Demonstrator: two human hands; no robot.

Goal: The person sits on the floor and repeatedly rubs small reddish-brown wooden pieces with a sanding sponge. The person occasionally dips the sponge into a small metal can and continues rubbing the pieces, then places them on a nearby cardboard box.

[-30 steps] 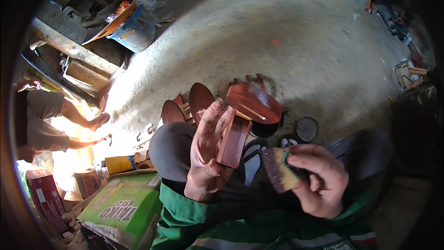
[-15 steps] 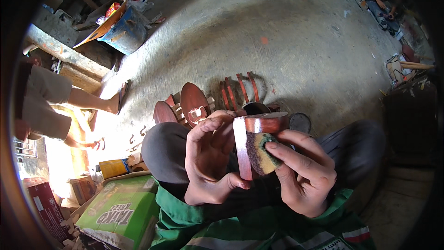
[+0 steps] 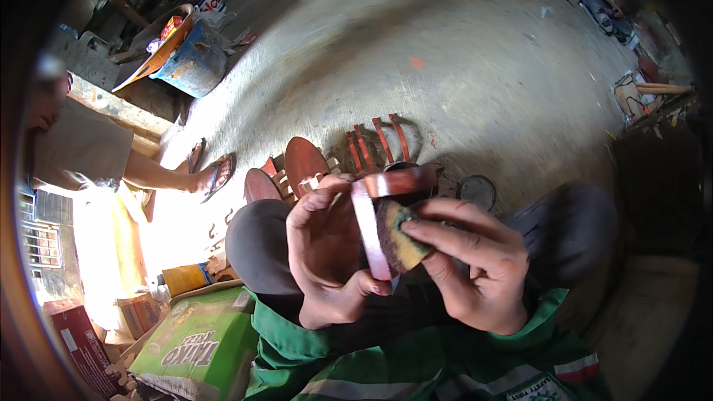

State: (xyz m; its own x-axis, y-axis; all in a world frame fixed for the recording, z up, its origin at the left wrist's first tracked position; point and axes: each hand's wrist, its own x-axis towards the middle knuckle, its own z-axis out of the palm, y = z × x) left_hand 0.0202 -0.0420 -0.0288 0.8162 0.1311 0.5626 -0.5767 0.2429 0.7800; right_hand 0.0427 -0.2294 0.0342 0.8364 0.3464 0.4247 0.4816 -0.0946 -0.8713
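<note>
My left hand [image 3: 321, 263] grips a reddish-brown wooden piece [image 3: 368, 238] between thumb and fingers, over my lap. The piece has a glossy pale-lit edge and a stained top part joining at an angle. Pinched in my right hand [image 3: 479, 263] is a yellow sponge [image 3: 405, 243] with a green side and dark brown stain, pressed against the wooden piece's right side. Just beyond my hands, oval stained wooden pieces [image 3: 306, 165] stand on the floor. Several thin curved red-brown wooden strips [image 3: 382, 139] lean close by, their lower ends partly hidden behind the held piece.
A round dark tin [image 3: 477, 191] sits beyond my right hand. At my left lies a green cardboard box [image 3: 197, 338], with a yellow container [image 3: 186, 278] behind it. Another person in sandals [image 3: 217, 177] stands to the left. Farther back is a blue bucket [image 3: 194, 59].
Both hands, with the wooden piece and sponge, have shifted slightly left, and the wood is tilted more. At left, the other person's sandalled foot has come farther forward.
</note>
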